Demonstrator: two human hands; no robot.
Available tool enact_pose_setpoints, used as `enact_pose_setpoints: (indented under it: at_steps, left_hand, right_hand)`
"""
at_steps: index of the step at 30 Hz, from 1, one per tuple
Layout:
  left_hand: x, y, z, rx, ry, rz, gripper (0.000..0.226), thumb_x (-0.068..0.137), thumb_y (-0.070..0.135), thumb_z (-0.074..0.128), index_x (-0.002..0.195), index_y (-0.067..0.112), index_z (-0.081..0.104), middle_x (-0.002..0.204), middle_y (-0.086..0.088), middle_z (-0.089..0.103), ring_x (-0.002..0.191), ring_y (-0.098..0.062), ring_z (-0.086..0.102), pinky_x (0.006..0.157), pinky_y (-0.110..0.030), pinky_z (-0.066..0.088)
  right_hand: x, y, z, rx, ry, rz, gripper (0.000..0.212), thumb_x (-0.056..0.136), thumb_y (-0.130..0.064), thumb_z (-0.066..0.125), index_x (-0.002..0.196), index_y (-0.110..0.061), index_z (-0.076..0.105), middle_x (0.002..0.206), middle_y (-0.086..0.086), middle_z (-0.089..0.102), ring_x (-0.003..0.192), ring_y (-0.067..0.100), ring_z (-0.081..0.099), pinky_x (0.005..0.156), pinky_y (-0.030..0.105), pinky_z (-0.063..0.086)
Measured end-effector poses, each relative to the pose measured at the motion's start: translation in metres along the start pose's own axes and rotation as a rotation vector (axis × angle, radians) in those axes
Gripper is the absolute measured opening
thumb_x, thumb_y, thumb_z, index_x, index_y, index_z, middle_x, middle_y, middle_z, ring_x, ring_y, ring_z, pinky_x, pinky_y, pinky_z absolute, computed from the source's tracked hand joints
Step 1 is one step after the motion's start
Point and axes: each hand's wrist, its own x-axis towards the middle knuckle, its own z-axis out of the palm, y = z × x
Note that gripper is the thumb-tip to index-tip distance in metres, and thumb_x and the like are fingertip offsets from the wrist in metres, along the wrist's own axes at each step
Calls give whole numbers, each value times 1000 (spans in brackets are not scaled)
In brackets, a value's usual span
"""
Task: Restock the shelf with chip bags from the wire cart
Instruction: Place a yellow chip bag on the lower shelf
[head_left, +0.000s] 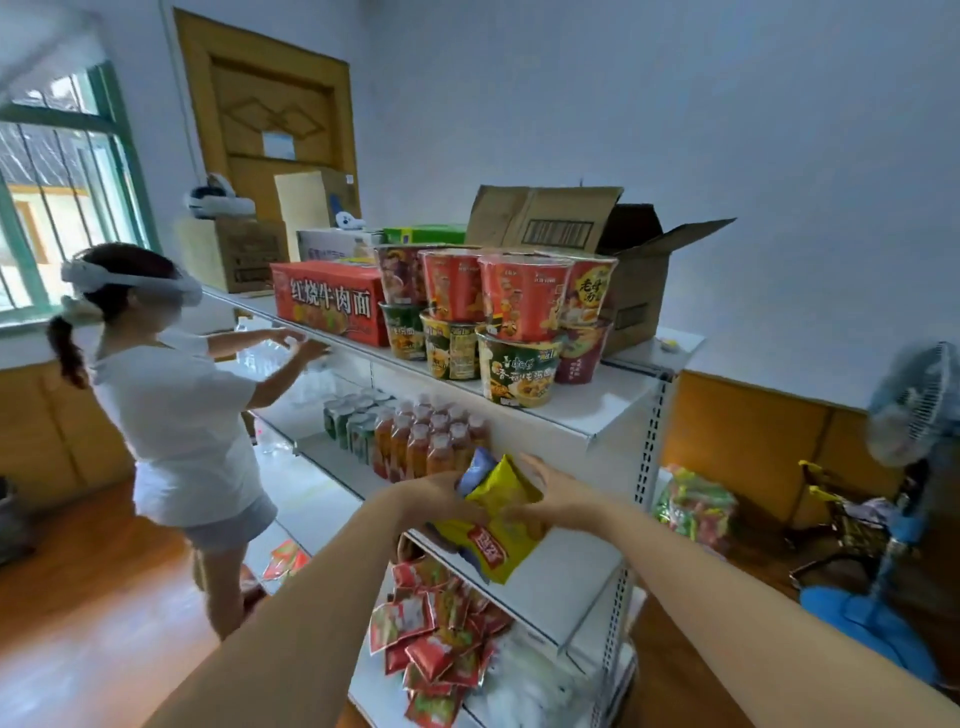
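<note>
Fingers (470, 512) of left hand (441, 496) curled round the near-left edge of a yellow chip bag (501, 525), thumb side up, gripping it. Right hand (548, 499) clamped on the same bag from the other side, fingers wrapped over its top right. Bag tilted, red logo patch pointing down toward the camera, held right at the front lip of the white shelf unit (587, 566), about level with the third board down. A second bag, blue-grey (475, 470), tucked behind the yellow one and poking out at the top; can't tell which hand has it. Just behind the bags, on the board above: orange drink bottles (431, 441), with green cans (353, 421) beside them to the left. Top board loaded with stacked instant noodle bowls (498, 322), a red noodle carton (330, 301) left of them, and an open cardboard box (613, 244) behind. Lower board full of red snack packets (436, 634) in a loose heap. Further left, another person in a white top (171, 400) wearing a headset, both arms reaching into the shelves. Off to the right on the wood floor, a blue standing fan (909, 410).
</note>
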Motion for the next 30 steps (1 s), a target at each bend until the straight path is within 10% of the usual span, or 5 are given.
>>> enact_pose_setpoints:
  at_steps: [3,10,17,24,30]
  left_hand:
    - [-8,20,12,-71,-184,15,50,80,30,76,125,26,56,119,-4,70,105,-22,70,90,-45,58]
    - [-5,90,79,-95,-357,129,45,87,31,70,128,24,55,124,-7,67,113,-24,66,95,-43,55]
    - [23,184,174,-259,-250,240,53,78,56,69,124,32,56,130,1,59,115,-21,62,98,-39,51]
    - [58,315,366,-583,-340,300,94,77,50,75,151,19,25,143,-9,49,116,-23,58,77,-33,57]
    - [69,410,540,-722,-458,269,108,61,57,84,148,32,24,133,-18,57,117,-35,61,77,-42,56]
  right_hand:
    - [-33,3,-8,141,-132,51,55,82,-31,75,128,-37,45,125,-7,61,103,2,62,89,22,54]
    - [-123,54,-58,360,-125,235,58,77,-42,77,126,-19,58,122,5,68,114,26,64,103,45,48]
    - [-252,119,-148,503,307,287,46,81,-37,74,121,-19,60,109,2,73,96,17,71,77,28,57]
    - [-380,243,-220,787,933,363,84,53,-57,87,122,-19,61,112,3,72,101,24,69,92,43,55]
    - [-470,310,-247,1005,1356,391,60,66,-60,76,109,-22,60,108,3,68,98,23,65,91,40,52]
